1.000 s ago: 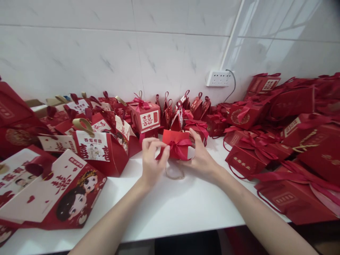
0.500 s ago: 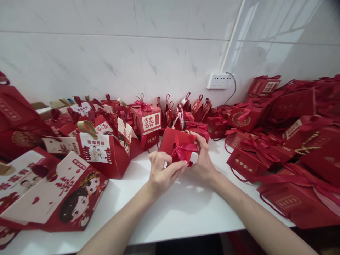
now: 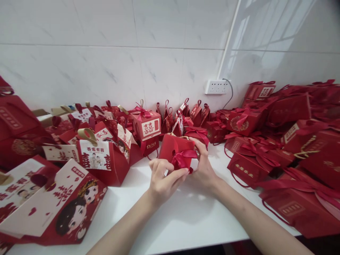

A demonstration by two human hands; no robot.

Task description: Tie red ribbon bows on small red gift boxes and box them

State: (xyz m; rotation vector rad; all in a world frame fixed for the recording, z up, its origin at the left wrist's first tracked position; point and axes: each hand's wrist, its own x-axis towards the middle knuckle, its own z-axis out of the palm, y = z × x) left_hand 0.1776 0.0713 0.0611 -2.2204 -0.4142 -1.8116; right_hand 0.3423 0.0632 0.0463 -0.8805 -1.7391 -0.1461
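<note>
A small red gift box (image 3: pixel 168 148) with a dark pink ribbon bow (image 3: pixel 181 158) is held up over the middle of the white table (image 3: pixel 170 216). My left hand (image 3: pixel 163 179) pinches at the lower front edge of the box, just under the bow, thumb and fingers together. Around the right side of the same box curl the fingers of my right hand (image 3: pixel 203 164), partly hidden behind it. Gold cord shows along the box's top edge. A pale patch of the box shows beside my right fingers.
Red and white gift boxes (image 3: pixel 99 159) crowd the left. More ribboned red boxes (image 3: pixel 248 164) are piled on the right, and small bags (image 3: pixel 196 113) line the back. A white power strip (image 3: pixel 215 87) is on the tiled wall.
The view has tilted slightly upward, so most things sit lower in it. Both hands keep their hold on the red box, which has tipped slightly; more of its gold cord shows.
</note>
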